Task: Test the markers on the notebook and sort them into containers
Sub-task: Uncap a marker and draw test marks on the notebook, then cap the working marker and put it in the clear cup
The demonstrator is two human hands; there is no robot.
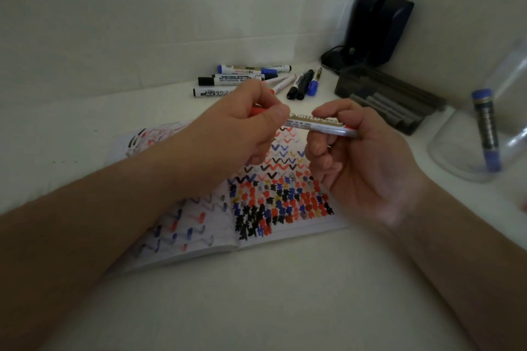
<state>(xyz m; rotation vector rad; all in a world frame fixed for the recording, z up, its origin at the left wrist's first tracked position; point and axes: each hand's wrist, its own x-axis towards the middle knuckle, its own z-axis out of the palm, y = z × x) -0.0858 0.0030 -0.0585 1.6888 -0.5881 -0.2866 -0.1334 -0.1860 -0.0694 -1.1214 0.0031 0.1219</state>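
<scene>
Our left hand [251,125] and right hand [356,151] both grip red whiteboard marker [316,122] over scribbled open notebook [279,196]; plain white tabletop [256,293], white wall corner.

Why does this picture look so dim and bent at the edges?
Head view: the room light is low, so the notebook and hands look grey; the wide lens bows the forearms outward; the clear jar at right is smeared by blur, while the held marker stays fairly readable.

There are nine loose markers [245,78] in a group on the table, one red marker [313,122] in two hands, one blue marker [486,128] (inside the one clear jar [456,151]), one notebook [256,208], and one dark box [385,94].
</scene>
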